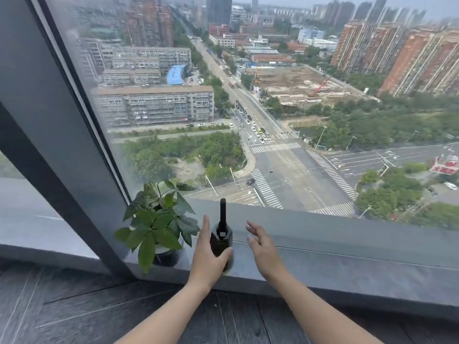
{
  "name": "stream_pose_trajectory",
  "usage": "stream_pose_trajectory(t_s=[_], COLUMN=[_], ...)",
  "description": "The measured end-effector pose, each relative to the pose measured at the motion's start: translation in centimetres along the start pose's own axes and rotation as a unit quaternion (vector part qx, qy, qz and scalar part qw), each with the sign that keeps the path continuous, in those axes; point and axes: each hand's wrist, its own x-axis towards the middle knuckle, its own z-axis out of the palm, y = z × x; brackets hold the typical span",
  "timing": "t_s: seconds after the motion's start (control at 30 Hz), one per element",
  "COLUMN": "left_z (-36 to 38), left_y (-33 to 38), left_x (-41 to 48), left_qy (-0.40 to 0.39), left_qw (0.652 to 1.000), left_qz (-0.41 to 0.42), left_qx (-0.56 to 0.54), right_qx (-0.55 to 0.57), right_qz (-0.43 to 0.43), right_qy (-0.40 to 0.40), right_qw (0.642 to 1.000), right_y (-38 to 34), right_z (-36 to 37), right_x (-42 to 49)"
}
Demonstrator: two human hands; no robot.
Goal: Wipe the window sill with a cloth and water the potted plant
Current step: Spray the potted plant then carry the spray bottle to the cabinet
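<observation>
Because the dark green spray bottle (221, 240) stands near the front edge of the grey window sill (347, 266), a careless pull could tip it onto the dark floor (74, 314); its tall black nozzle (223, 212) makes it top-heavy in appearance.

Item: left hand (207, 256). Curled round the bottle's left side and lower front, thumb across the front, fingers extended along the far left flank. Grip appears partial; whether it bears the weight cannot be told.

Item: right hand (263, 247). Open, fingers spread and slightly blurred, holding nothing, just right of the bottle and apart from it.

Item: potted plant (159, 227). Broad green leaves in a dark pot with a white rim, on the sill's left end against the window frame, just left of the left hand. Nearest leaves almost touch the hand; a sideways swing could knock the pot.

Item: cloth. Not in view.

Risk: a loose one-sided hold could let the smooth bottle slip.
</observation>
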Motion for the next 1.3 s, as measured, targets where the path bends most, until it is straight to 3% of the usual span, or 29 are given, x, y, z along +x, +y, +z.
stream_pose_trajectory(t_s=[0.17,0.4,0.5,0.63,0.9,1.3], left_z=[1.8,1.5,1.5,0.6,-5.6,-23.5], left_y=[-4.4,-6.3,-5.3,-2.6,13.9,47.0], left_x=[1.8,3.6,3.4,1.7,-3.8,-12.3], left_qy=[-0.05,-0.075,-0.063,-0.061,-0.122,-0.136], left_qw=[0.992,0.983,0.979,0.976,0.971,0.978], left_qz=[-0.116,-0.165,-0.181,-0.198,-0.187,-0.108], left_qx=[-0.012,0.036,0.065,0.067,0.084,0.113], right_qx=[-0.032,-0.064,-0.085,-0.13,-0.173,-0.215], right_qz=[0.064,0.035,0.047,0.044,0.048,-0.022], right_qy=[-0.088,-0.087,-0.05,-0.061,-0.072,-0.148], right_qw=[0.994,0.994,0.994,0.989,0.981,0.965], right_y=[1.7,0.7,0.2,-2.8,-17.9,-55.6], right_z=[2.2,3.7,4.5,3.2,-3.5,-12.1], right_x=[0.9,2.3,2.8,1.7,-4.1,-15.7])
